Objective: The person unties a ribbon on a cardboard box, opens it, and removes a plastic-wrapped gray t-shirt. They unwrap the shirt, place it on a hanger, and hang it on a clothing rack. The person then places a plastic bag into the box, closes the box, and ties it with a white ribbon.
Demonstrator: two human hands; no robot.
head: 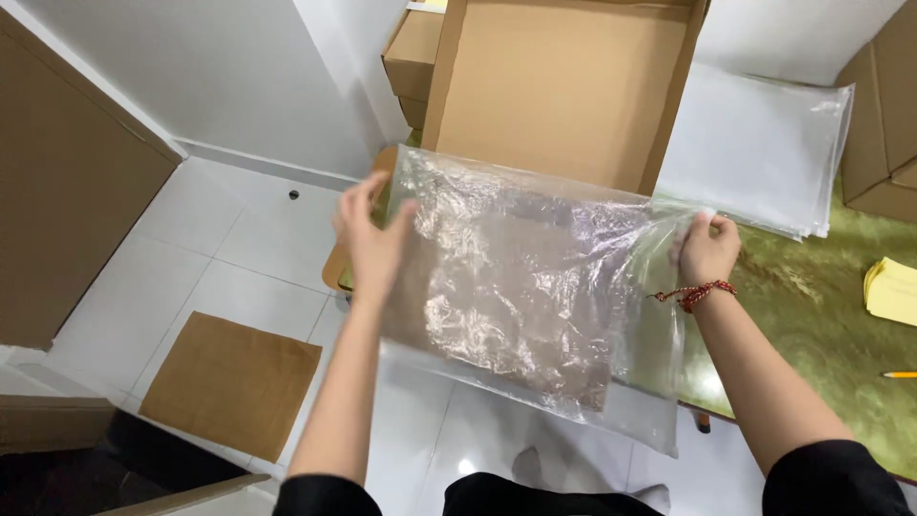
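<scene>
Crosswise, clear plastic bag (535,287), long axis left-right.

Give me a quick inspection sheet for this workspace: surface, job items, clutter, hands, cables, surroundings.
Surface: green marbled tabletop, glossy, wooden edge at its left end.
Job's things: clear plastic bag, crinkled, held spread between both hands over the table's edge; open cardboard box behind it.
Clutter: stack of clear plastic sheets on the table at right; yellow paper pad; pencil at the right edge.
Grippers: left hand grips the bag's left edge; right hand, red braided wristband, pinches the right edge.
Cables: nothing seen.
Surroundings: white tiled floor with a flat brown cardboard sheet; more cardboard boxes at far right.
</scene>
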